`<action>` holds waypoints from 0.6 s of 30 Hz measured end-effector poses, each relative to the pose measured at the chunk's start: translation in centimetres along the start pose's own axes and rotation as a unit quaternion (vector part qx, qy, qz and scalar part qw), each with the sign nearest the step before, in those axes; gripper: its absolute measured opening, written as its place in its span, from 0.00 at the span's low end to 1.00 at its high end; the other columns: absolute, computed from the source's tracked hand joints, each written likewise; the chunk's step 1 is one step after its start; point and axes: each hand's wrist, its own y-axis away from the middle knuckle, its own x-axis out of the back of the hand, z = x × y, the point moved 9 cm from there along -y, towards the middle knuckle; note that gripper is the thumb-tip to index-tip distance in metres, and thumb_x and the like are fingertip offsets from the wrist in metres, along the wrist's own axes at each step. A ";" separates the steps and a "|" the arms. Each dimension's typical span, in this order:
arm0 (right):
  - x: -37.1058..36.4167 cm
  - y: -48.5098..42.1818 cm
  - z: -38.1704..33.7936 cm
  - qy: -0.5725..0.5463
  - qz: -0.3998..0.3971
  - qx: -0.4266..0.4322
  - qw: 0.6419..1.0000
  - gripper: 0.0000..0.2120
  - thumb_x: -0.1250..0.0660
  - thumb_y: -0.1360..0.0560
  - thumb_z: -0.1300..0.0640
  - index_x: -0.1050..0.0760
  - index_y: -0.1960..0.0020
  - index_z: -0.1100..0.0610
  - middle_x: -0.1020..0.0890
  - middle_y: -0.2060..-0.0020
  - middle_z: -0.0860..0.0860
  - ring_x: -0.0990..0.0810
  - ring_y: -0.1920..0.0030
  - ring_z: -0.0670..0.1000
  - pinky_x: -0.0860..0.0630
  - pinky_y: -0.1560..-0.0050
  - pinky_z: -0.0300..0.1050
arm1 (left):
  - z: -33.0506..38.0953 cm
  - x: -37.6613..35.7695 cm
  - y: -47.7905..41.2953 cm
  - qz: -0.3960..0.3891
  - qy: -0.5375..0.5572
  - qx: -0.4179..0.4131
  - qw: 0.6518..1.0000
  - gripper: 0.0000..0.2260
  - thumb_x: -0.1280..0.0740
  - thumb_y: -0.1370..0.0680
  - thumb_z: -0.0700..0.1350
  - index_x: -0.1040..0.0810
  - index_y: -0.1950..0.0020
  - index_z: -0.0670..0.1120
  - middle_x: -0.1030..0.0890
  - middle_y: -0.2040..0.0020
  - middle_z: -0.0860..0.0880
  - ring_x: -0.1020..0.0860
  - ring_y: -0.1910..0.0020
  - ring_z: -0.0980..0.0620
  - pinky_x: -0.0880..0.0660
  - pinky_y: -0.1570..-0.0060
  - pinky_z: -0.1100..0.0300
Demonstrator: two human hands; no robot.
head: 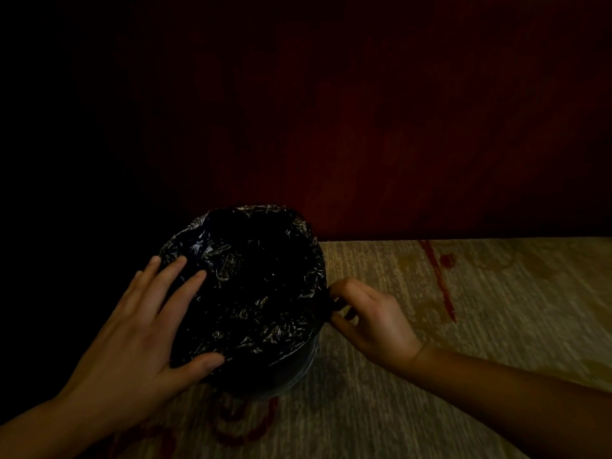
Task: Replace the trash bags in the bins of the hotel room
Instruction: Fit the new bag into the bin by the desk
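A crinkled black trash bag [251, 279] lines a round bin and is folded down over its rim. Only a strip of the bin's dark wall [299, 366] shows below the plastic. My left hand [142, 329] lies flat on the bag's left side, fingers spread and straight, thumb pressed against the front fold. My right hand [367, 321] is at the bin's right rim, where its curled fingers and thumb pinch the bag's edge.
The bin stands on a beige carpet [480, 309] with red markings. Right behind it rises a dark red wall [397, 144]. The left side of the view is in deep shadow.
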 end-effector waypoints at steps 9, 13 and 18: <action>0.2 0.0 1.2 -0.012 -0.094 0.010 0.995 0.08 0.35 0.22 0.57 0.20 0.47 0.55 0.21 0.54 0.48 0.21 0.55 0.45 0.24 0.56 0.40 | -0.1 -0.1 0.0 -0.004 -0.010 0.003 1.000 0.43 0.51 0.29 0.78 0.50 0.20 0.56 0.48 0.19 0.49 0.52 0.20 0.46 0.44 0.26 0.36; -0.3 -0.5 3.8 -0.232 -0.195 -0.157 0.940 0.04 0.33 0.22 0.62 0.19 0.51 0.57 0.19 0.53 0.51 0.18 0.55 0.47 0.22 0.52 0.43 | -0.1 -0.1 0.0 0.000 -0.007 0.002 1.000 0.42 0.51 0.29 0.78 0.52 0.20 0.58 0.49 0.19 0.50 0.53 0.20 0.47 0.45 0.26 0.37; -2.9 0.5 3.1 -0.525 -0.205 -0.375 0.735 0.06 0.38 0.20 0.63 0.22 0.53 0.63 0.19 0.60 0.55 0.19 0.58 0.51 0.20 0.55 0.47 | -0.1 -0.1 -0.1 0.002 0.000 0.005 1.000 0.43 0.50 0.29 0.78 0.48 0.20 0.56 0.47 0.19 0.48 0.51 0.20 0.46 0.45 0.26 0.37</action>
